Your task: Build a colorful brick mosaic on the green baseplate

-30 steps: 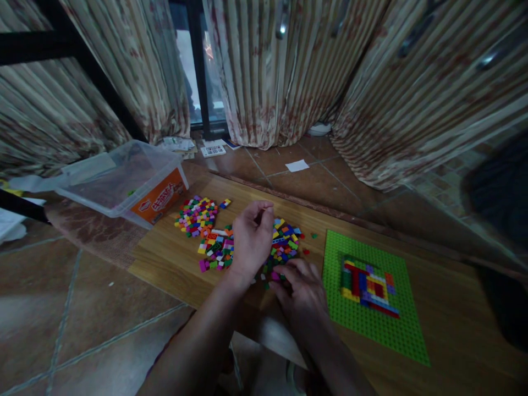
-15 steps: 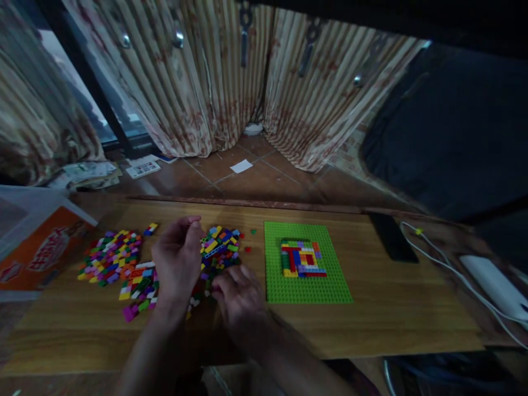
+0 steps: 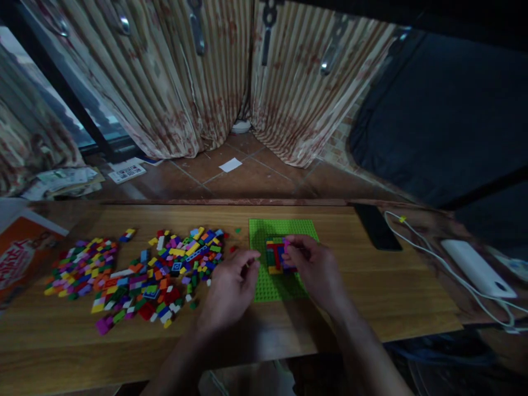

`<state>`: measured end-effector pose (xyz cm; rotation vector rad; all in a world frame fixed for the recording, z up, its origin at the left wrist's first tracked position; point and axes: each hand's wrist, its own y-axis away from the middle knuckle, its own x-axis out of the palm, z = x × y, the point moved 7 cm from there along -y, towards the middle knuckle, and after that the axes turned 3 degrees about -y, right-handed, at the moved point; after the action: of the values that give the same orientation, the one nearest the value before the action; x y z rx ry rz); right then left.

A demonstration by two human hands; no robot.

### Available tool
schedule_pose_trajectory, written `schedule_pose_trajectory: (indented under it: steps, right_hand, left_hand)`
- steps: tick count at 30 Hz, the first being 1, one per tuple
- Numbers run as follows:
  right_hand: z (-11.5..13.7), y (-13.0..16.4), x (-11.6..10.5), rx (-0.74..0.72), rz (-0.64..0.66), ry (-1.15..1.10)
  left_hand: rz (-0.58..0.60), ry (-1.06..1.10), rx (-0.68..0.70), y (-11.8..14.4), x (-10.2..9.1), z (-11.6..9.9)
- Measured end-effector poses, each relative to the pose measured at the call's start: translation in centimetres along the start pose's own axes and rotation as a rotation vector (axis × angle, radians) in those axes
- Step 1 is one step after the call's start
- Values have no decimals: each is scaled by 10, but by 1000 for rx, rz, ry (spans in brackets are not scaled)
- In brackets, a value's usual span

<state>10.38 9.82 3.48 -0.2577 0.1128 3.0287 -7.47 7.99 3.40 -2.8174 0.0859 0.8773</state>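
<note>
Green baseplate [image 3: 264,289] lies flat on the wooden table [image 3: 371,291], bearing a small multicoloured brick build [image 3: 274,257]. Right hand [image 3: 315,269] rests on the build, fingers curled; whether it pinches a brick cannot be told. Left hand [image 3: 229,289], loosely curled, touches the baseplate's left edge beside the loose brick pile [image 3: 165,269].

Flat green studded plastic baseplate [image 3: 264,289] lies level on the wooden tabletop, approx centre, just right of the loose bricks. Its near part is partly covered by both hands. On it sits a small multicoloured block of plastic bricks [image 3: 274,256], w/ red, yellow, green and blue showing, low and pressed onto the studs, towards the plate's middle. Small pink/magenta plastic brick [image 3: 286,246] sits at the block's right upper edge, right at the fingertips; exact seating can't be told.
</note>
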Motion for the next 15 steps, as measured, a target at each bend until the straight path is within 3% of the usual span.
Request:
schedule_pose_trajectory:
  steps: [5,15]
  right_hand:
    - [-6,3,-14,38,70,160]
    - [-13,7,-1,-31,146,454]
  left_hand:
    - [133,-156,26,8,33,-6]
    - [184,-338,-50,5,47,-7]
